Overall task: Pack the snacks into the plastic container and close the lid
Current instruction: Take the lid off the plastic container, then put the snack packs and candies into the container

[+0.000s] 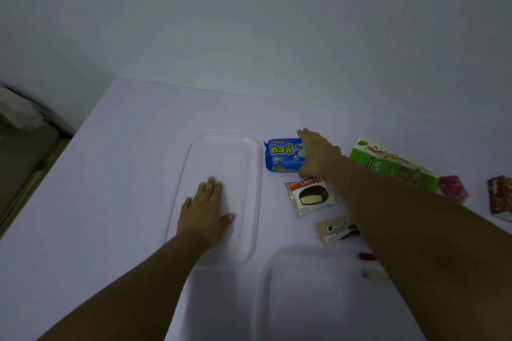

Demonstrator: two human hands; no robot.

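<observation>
1. Clear plastic container (318, 299) near the bottom edge, between the two forearms, open-topped; its lid (221, 144) flat under the left hand (206, 210), fingers straight, pressing down.
2. Right hand (318, 155) on the blue snack pack (282, 156), Thai lettering; grip seemingly closing round its right end.
3. Just below that hand: "Choco Pie" wrapper (310, 196), then a cream cookie pack (336, 228) partly hidden by the forearm.
4. Right of the forearm: green nuts box (393, 166), pink packet (453, 188), brown bar (501, 196).
</observation>
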